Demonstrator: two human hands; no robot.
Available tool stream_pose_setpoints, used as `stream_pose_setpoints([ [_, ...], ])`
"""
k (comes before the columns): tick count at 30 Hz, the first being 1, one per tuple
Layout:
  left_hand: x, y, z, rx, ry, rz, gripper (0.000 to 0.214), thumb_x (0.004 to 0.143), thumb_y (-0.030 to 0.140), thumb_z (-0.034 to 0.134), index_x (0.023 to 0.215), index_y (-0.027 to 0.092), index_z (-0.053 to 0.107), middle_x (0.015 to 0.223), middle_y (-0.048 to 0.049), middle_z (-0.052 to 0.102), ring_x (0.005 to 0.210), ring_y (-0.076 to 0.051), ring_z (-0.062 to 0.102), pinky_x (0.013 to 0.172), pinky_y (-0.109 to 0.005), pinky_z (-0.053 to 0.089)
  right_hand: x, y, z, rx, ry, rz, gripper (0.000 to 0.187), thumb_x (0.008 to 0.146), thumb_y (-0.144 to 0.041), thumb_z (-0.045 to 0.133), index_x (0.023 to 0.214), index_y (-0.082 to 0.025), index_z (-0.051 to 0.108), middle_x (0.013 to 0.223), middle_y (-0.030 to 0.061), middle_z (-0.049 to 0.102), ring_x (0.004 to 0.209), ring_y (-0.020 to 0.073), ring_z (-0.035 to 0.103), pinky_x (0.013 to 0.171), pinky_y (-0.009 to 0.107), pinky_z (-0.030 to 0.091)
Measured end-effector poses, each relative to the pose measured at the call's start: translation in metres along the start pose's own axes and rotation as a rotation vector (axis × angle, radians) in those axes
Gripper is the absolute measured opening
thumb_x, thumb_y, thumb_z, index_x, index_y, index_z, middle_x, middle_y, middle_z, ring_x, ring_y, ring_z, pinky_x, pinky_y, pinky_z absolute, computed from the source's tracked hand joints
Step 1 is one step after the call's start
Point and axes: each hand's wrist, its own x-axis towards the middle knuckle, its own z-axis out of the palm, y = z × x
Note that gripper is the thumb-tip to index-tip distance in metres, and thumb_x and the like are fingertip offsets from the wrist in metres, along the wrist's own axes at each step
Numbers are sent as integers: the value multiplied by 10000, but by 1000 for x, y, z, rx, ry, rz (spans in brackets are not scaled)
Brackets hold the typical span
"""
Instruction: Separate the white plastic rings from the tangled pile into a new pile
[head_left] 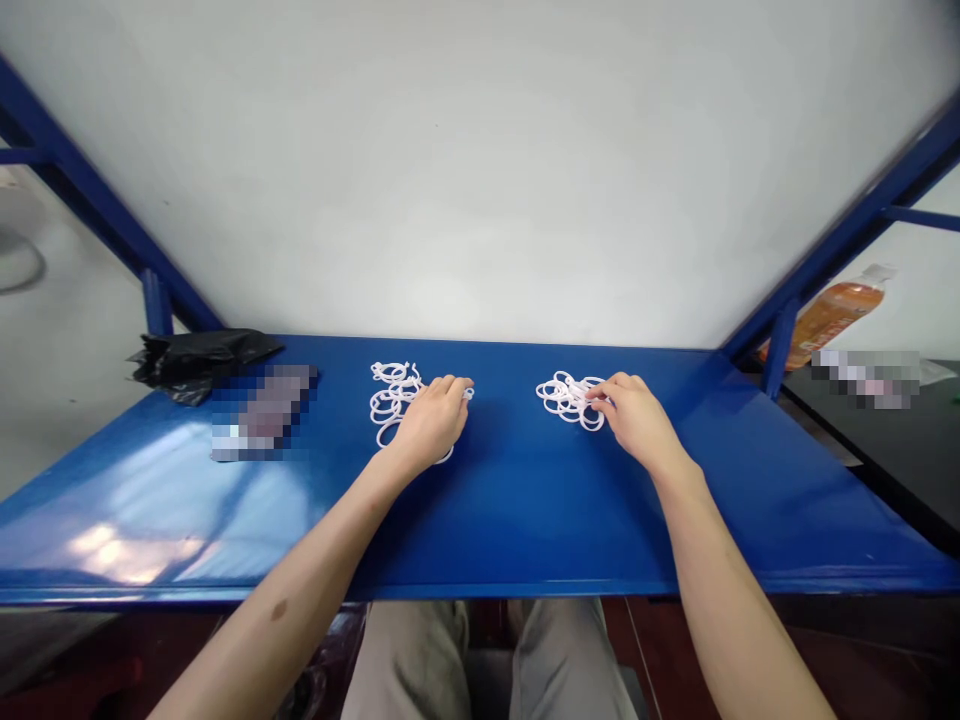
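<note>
My left hand is closed over the right side of a loose pile of thin white loops. A small white piece of a loop shows at its fingertips, and the hand covers part of the pile. My right hand pinches at the right edge of a second, tighter heap of white loops. Its thumb and forefinger are together on a white loop there. Both piles lie on the blue tabletop, with a bare strip of blue between them.
A crumpled black plastic bag lies at the table's back left, beside a blurred dark object. Blue metal braces rise at both ends. Past the right brace, a bottle with orange contents stands by a blurred packet on a black surface.
</note>
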Motion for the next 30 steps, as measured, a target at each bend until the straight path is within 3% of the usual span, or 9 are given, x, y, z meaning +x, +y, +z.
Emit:
stream_pose_setpoints([
  [17,-1,11,-6,-231,-17,28,289,1013,195,377,1220,164,576,1128,-127,656,1059,-239,649,950,-417,536,3,-13,-4,-5,116,-1,236,977,-235,487,988,-223,723,952,100,650,918,275,564,776,424,514],
  [22,1,21,-10,-517,-13,-61,238,1003,223,421,1148,180,605,1032,-77,695,860,-183,699,820,-340,570,3,-45,-1,192,165,-18,187,985,-340,556,1030,-233,703,944,80,691,932,258,628,807,406,542],
  [25,1,31,-10,-775,-87,-163,234,982,246,469,1161,184,606,931,-34,702,699,-143,695,721,-297,576,0,-73,10,416,83,-37,207,968,-376,607,1109,-238,669,986,57,730,883,218,680,803,371,564],
  [28,0,38,-8,-976,-128,-211,261,974,308,499,1183,187,598,952,-34,706,705,-138,704,725,-297,592,-5,-94,24,563,-38,-52,227,964,-364,612,1151,-239,638,964,41,752,826,196,709,752,342,576],
  [30,0,41,-5,-1058,-121,-237,282,965,336,515,1196,189,583,963,-38,706,705,-134,698,728,-303,597,-6,-101,32,618,-44,-40,169,974,-339,587,1098,-236,638,898,27,756,765,189,715,716,330,573],
])
